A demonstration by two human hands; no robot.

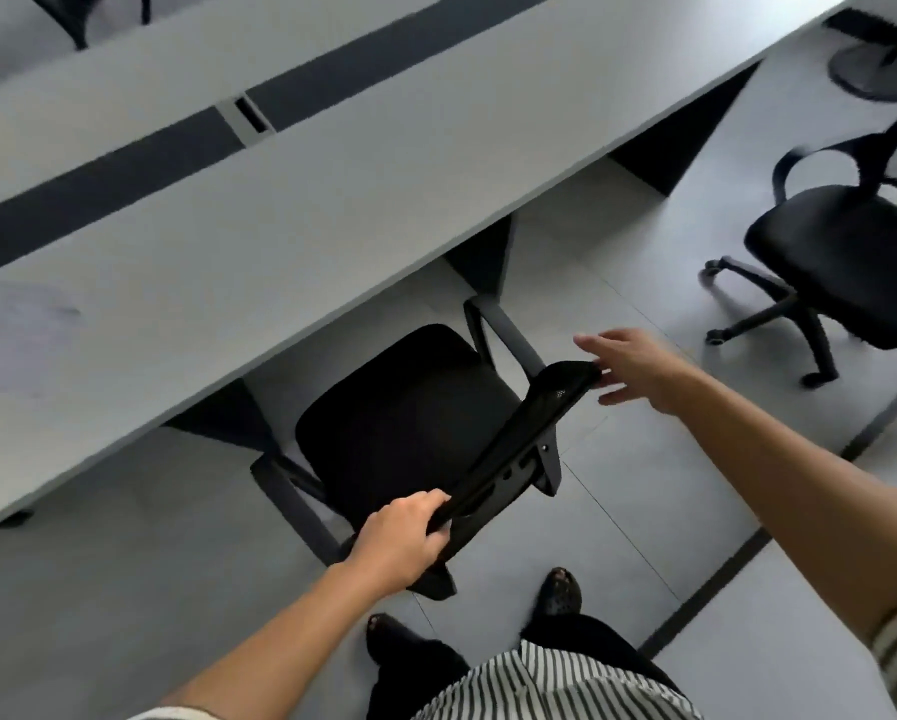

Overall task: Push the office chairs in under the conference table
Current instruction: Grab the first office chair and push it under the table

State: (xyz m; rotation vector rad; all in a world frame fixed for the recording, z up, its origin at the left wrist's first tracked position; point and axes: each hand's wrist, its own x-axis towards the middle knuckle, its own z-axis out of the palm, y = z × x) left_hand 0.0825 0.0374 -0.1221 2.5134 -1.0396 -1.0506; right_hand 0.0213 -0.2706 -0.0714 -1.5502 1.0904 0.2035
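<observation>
A black office chair [410, 423] stands just in front of me, its seat partly under the edge of the long grey conference table [280, 200]. My left hand [402, 540] grips the left end of the chair's backrest top. My right hand [630, 368] hovers with fingers spread at the backrest's right end, fingertips touching or nearly touching it. A second black office chair [846, 262] stands on its wheeled base at the right, away from the table and turned sideways.
A dark strip with a cable hatch [248, 114] runs along the table's middle. Papers [15, 330] lie on the table at the left. A round black stand base [875, 70] sits on the floor at the top right. Another chair [92, 13] shows beyond the table. My feet [558, 589] are behind the chair.
</observation>
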